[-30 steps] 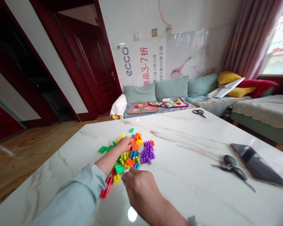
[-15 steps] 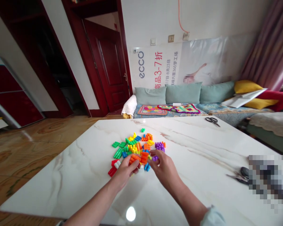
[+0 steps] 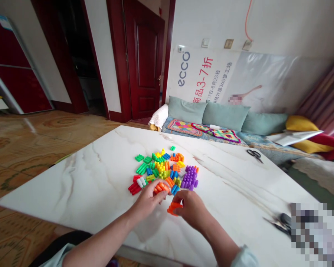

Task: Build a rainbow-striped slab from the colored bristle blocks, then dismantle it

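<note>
My left hand (image 3: 149,197) is closed around orange toy building blocks (image 3: 161,187), held at the near edge of a colourful pile. Just to its right and closer to me, my right hand (image 3: 193,207) pinches another orange building block (image 3: 173,208) between thumb and fingers. The two held pieces are apart. Beyond both hands lie green blocks (image 3: 141,168), yellow blocks (image 3: 160,167) and blue blocks (image 3: 174,190). Purple blocks (image 3: 189,178) form a joined cluster at the right of the pile. Red blocks (image 3: 134,188) and a white block (image 3: 141,181) rest left of my left hand.
The marble-patterned table (image 3: 94,189) carries everything. Black scissors (image 3: 254,155) lie near its far right edge, and another dark-handled cutting tool (image 3: 280,223) sits at the right beside a blurred-out item (image 3: 317,233). A sofa (image 3: 219,128) with cushions stands behind the table.
My right hand has drawn back toward me, away from my left hand, with an orange block in it. More of the purple cluster now shows. The camera view has tilted and shifted.
</note>
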